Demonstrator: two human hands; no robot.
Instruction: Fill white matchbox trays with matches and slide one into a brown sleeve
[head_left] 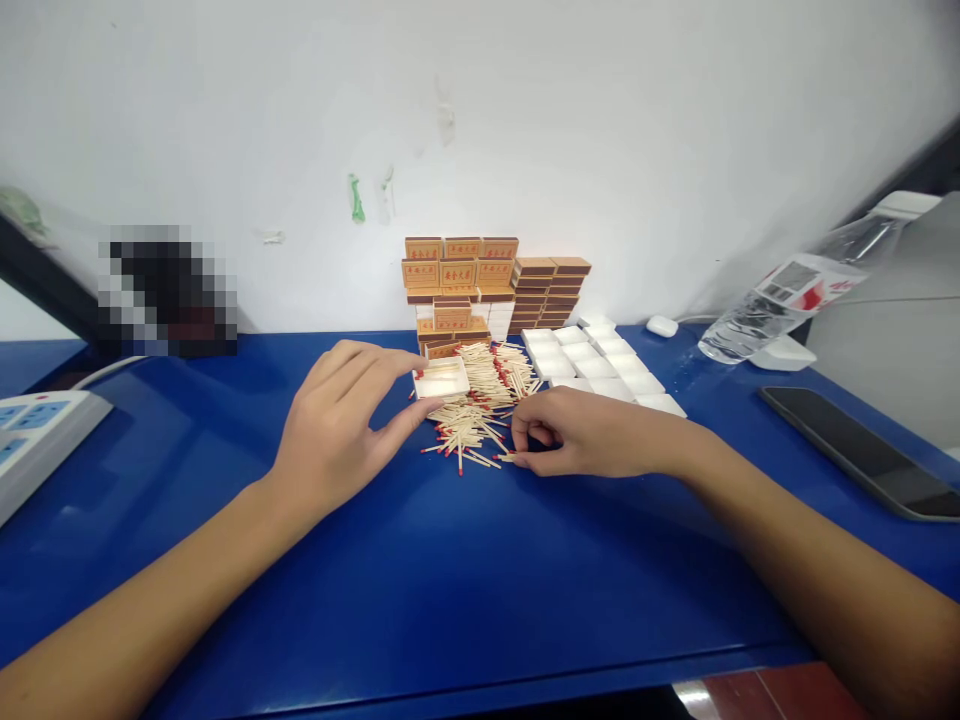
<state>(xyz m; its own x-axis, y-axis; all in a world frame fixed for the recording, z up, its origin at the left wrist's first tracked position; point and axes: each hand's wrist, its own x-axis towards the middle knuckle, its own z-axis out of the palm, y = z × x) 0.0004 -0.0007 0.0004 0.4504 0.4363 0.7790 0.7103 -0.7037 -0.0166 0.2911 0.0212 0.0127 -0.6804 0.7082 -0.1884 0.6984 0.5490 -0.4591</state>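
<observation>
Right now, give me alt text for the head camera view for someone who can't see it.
A left hand touches an open white tray beside a pile of red-tipped matches on a blue table, while the right hand fingers the pile's edge. Stacked matchboxes and empty trays sit behind.

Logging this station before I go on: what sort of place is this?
Probably a small hand-packing bench for matches: loose matches heaped on a blue table, empty white trays, stacked matchbox sleeves against the wall.
</observation>
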